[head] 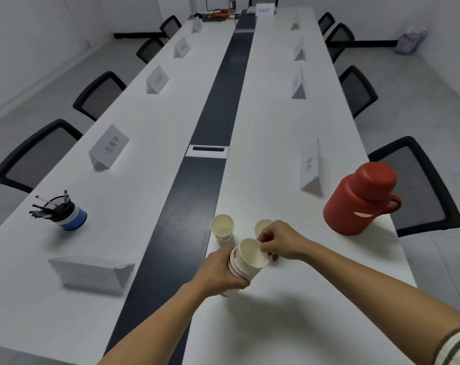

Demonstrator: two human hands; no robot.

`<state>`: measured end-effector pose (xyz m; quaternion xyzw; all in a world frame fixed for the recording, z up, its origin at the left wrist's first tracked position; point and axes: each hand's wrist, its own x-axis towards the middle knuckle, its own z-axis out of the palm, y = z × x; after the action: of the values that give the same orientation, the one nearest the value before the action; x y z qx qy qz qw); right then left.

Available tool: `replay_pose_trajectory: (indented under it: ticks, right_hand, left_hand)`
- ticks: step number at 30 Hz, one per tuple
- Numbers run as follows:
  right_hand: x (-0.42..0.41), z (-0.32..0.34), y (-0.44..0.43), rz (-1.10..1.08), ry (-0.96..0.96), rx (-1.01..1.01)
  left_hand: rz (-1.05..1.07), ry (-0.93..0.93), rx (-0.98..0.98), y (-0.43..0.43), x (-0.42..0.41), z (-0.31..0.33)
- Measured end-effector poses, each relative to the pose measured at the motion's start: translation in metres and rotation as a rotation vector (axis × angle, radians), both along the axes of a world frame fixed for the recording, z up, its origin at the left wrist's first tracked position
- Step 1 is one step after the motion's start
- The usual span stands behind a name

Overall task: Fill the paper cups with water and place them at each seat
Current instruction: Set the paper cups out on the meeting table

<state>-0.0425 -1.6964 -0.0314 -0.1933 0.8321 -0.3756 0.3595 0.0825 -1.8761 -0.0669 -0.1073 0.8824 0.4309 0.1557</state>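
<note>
Hands meet over a stack of paper cups (246, 264) near the close end of the white table (289, 320). The left hand (218, 270) wraps around the stack's side, and the right hand (278, 241) pinches the rim of the top cup (251, 252). Two single cups stand just beyond, one (222, 227) in the open, the other (263, 225) partly hidden behind the right hand. One red thermos (360, 198) stands well apart on the right. One blue pen holder (70, 216) sits on the left. Four chairs (36, 159) line each long side.

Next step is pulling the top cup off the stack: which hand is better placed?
Right. The right hand pinches the top cup at its rim, while the left hand grips the stack below it.
</note>
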Motion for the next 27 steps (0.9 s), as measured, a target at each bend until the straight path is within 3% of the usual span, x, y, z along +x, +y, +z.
replay_pose_trajectory:
  ticks: [6,9,13,19,24,27]
  right_hand:
    - [-0.045,0.025,0.046,-0.448,0.203,-0.060]
    - [-0.062,0.009,0.073,-0.564,0.306,0.059]
    - [-0.060,-0.039,0.096,-0.560,0.277,0.304]
    - [-0.057,-0.084,0.115,-0.596,0.139,0.387]
    - [-0.054,-0.056,0.113,-0.473,0.314,0.518]
    - [-0.047,-0.025,0.087,-0.398,0.381,0.386]
  left_hand:
    - [0.077,-0.016,0.041,0.014,0.009,-0.018]
    - [0.109,-0.023,0.056,0.019,0.017,-0.025]
    - [0.146,-0.028,0.066,0.022,0.027,-0.033]
    - [0.128,-0.058,0.035,0.022,0.032,-0.044]
    - [0.123,-0.068,0.017,0.025,0.027,-0.043]
    - [0.099,-0.040,-0.007,0.023,0.022,-0.033]
